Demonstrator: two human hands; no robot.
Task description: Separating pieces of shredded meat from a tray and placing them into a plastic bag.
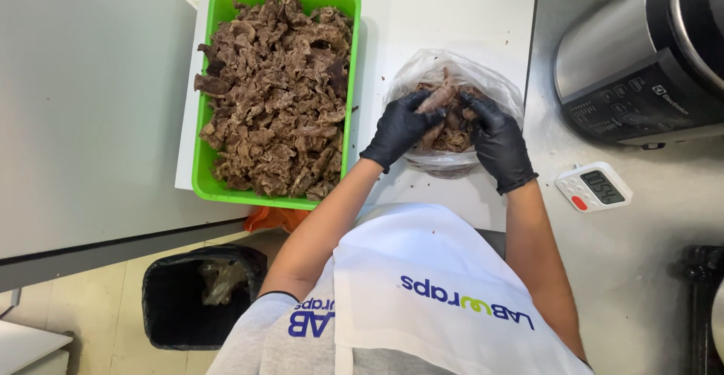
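Note:
A green tray (202,186) heaped with brown cooked meat strips (275,92) sits on the white counter at the left. To its right stands a clear plastic bag (430,62) holding more of the meat. Both my hands wear black gloves and reach into the bag's mouth. My left hand (400,128) and my right hand (494,137) together grip a clump of meat (441,100) over the bag.
A small white digital timer (593,186) lies on the steel counter at the right, below a large steel and black appliance (641,58). A black-lined waste bin (200,296) stands on the floor at the lower left. A white apron covers my front.

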